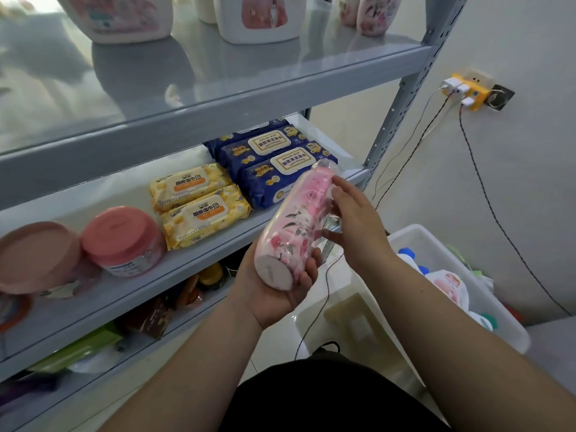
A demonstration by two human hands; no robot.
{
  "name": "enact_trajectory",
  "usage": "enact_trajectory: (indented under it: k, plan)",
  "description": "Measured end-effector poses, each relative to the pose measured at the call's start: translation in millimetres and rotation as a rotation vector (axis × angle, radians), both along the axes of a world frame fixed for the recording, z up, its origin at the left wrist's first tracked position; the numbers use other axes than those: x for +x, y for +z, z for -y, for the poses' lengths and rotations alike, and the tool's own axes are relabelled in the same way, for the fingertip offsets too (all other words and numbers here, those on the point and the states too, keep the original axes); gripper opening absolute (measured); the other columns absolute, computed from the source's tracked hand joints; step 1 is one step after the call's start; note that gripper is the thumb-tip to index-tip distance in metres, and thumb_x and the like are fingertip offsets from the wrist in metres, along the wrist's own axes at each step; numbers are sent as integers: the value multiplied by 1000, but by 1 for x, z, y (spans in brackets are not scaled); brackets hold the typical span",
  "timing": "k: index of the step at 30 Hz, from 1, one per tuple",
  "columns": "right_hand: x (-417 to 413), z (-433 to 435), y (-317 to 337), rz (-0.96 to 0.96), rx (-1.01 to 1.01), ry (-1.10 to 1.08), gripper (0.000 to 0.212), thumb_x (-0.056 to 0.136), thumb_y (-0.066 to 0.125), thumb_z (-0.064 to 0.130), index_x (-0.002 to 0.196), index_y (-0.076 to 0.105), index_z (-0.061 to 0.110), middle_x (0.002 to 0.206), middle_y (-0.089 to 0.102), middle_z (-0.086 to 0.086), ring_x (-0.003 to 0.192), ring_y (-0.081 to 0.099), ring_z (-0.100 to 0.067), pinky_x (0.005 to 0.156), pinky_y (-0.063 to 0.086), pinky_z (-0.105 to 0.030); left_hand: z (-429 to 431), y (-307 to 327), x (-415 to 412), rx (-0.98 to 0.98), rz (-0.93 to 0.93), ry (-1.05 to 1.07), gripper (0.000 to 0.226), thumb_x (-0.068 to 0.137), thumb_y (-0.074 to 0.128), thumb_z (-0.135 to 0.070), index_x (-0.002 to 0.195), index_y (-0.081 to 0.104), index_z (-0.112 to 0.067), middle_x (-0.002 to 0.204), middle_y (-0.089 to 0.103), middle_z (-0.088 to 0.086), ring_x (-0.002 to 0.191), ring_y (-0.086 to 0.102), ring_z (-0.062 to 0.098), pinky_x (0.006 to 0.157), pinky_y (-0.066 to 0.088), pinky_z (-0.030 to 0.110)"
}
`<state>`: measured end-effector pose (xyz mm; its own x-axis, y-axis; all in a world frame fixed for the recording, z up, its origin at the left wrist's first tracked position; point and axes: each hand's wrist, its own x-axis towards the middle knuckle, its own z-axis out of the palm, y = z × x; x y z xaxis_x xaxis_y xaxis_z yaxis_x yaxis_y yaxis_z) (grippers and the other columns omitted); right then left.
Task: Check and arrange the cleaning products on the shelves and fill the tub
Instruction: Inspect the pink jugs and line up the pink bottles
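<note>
A pink floral bottle point(294, 222) with a clear cap lies tilted in front of the middle shelf point(174, 263), its white base toward me. My left hand point(274, 291) cups the bottle's lower end from beneath, fingers curled round it. My right hand point(355, 226) touches the bottle's upper side with spread fingers. The white tub point(461, 260) stands on the floor at the right and holds several bottles and a pouch.
Yellow wipe packs point(199, 204), blue wipe packs point(277, 163) and pink-lidded jars point(124, 241) sit on the middle shelf. White detergent jugs point(258, 17) stand on the top shelf. A clear container point(352, 325) sits by the tub. Cables hang from a wall socket point(467, 88).
</note>
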<state>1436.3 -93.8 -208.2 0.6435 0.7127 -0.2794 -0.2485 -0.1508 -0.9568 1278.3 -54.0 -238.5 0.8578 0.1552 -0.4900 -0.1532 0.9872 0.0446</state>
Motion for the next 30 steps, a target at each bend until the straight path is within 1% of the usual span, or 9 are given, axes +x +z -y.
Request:
enact_trajectory:
  k: [6, 9, 13, 16, 18, 21, 24, 27, 30]
  plan:
    - [-9, 11, -6, 25, 27, -14, 33, 103, 59, 37, 135, 62, 35, 131, 62, 0, 99, 69, -8, 65, 61, -25, 7, -5, -6, -3, 41, -9, 72, 82, 58, -52, 128, 58, 3, 96, 65, 20, 64, 68, 27, 48, 59, 31]
    - [-14, 15, -8, 35, 4, 35, 41, 99, 64, 38, 139, 58, 28, 124, 66, -3, 88, 75, -8, 68, 63, -33, 12, 7, -3, 168, -107, 31, 55, 87, 56, -44, 121, 64, -1, 90, 70, 19, 64, 68, 27, 50, 58, 30]
    - [-21, 10, -14, -82, -81, 127, 43, 95, 71, 20, 134, 56, 23, 112, 75, -11, 92, 77, -32, 84, 62, -53, 13, 10, -2, 850, -553, 99, 31, 103, 54, -37, 131, 56, -27, 110, 76, 3, 87, 75, 22, 63, 60, 34]
    - [-37, 6, -19, -283, -126, 112, 32, 96, 57, 15, 127, 57, 10, 97, 77, -14, 85, 76, -32, 79, 62, -44, 4, 9, -11, 1480, -736, -67, 65, 98, 59, -43, 154, 27, -40, 130, 49, -6, 105, 63, 17, 72, 56, 29]
    - [-46, 6, -18, -403, -119, 80, 30, 96, 49, 21, 116, 61, 3, 81, 74, -15, 69, 74, -29, 64, 61, -35, 3, 14, -15, 1654, -754, -101, 76, 90, 59, -54, 155, 22, -40, 129, 41, -2, 109, 60, 19, 78, 58, 32]
    - [-50, 13, -19, -507, -66, 54, 36, 100, 41, 26, 93, 62, -1, 60, 69, -14, 52, 68, -24, 47, 55, -27, 12, 23, -19, 1740, -736, -160, 74, 92, 59, -55, 156, 25, -39, 123, 34, -1, 111, 53, 19, 90, 57, 36]
    - [-55, 20, -27, -542, -32, 30, 34, 105, 41, 32, 100, 60, 4, 74, 67, -12, 65, 65, -24, 61, 52, -34, 16, 27, -22, 1788, -769, -219, 74, 92, 59, -57, 156, 25, -40, 120, 30, -4, 113, 50, 17, 95, 56, 38]
    - [-59, 15, -33, -615, -31, 43, 40, 102, 40, 35, 98, 60, 1, 65, 69, -14, 58, 68, -25, 54, 56, -27, 15, 28, -28, 1741, -764, -218, 71, 92, 61, -53, 153, 29, -38, 124, 31, -3, 112, 50, 16, 93, 57, 36]
    - [-63, 5, -36, -606, -53, 36, 43, 97, 42, 32, 112, 64, -2, 74, 71, -17, 61, 71, -28, 53, 59, -31, 7, 27, -36, 1644, -735, -161, 59, 92, 64, -49, 143, 38, -35, 134, 37, 0, 104, 56, 11, 80, 57, 28]
